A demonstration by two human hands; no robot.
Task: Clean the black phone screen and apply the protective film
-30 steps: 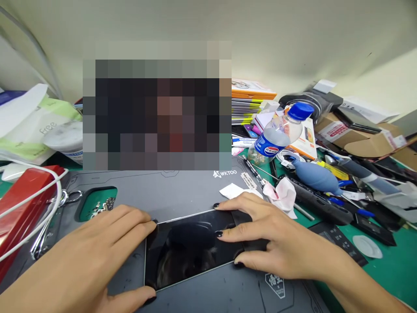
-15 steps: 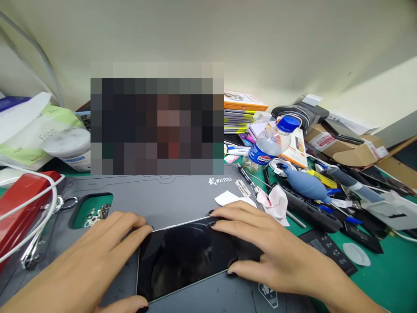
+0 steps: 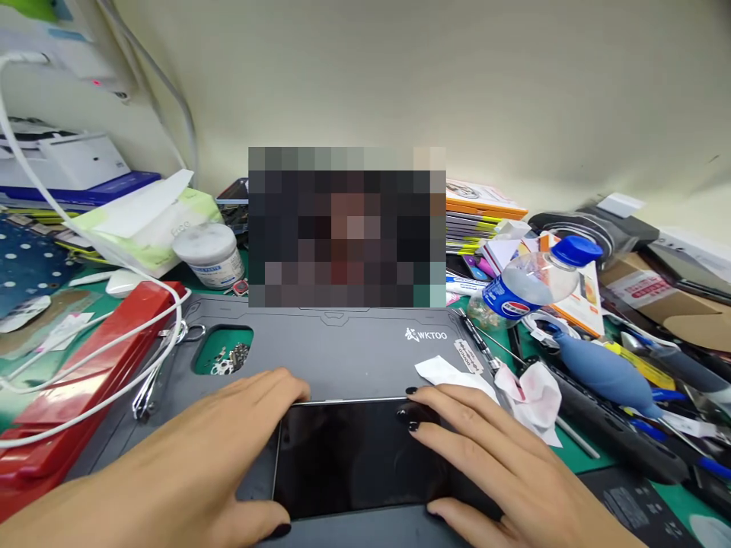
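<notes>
A black smartphone (image 3: 348, 457) lies screen up on the grey work mat (image 3: 336, 350), its long side running left to right. My left hand (image 3: 217, 449) grips its left end, fingers at the far corner and thumb by the near one. Over the right end is my right hand (image 3: 496, 464): fingertips rest on the far edge and the glass, and the thumb presses the near edge. That hand covers the phone's right end. Just beyond my right hand lie a white paper piece (image 3: 451, 378) and a crumpled, pink-stained tissue (image 3: 531, 396).
Small metal parts (image 3: 231, 359) sit in the mat's cutout. Tweezers (image 3: 151, 380) and a red case (image 3: 97, 380) with white cables are at left. To the right are a Pepsi bottle (image 3: 525, 281), a blue air blower (image 3: 605, 369) and a razor blade (image 3: 468, 356).
The phone has turned so its long edges run nearly level across the view. Both hands have stayed on its ends. My view has swung left, bringing more of the left side in.
</notes>
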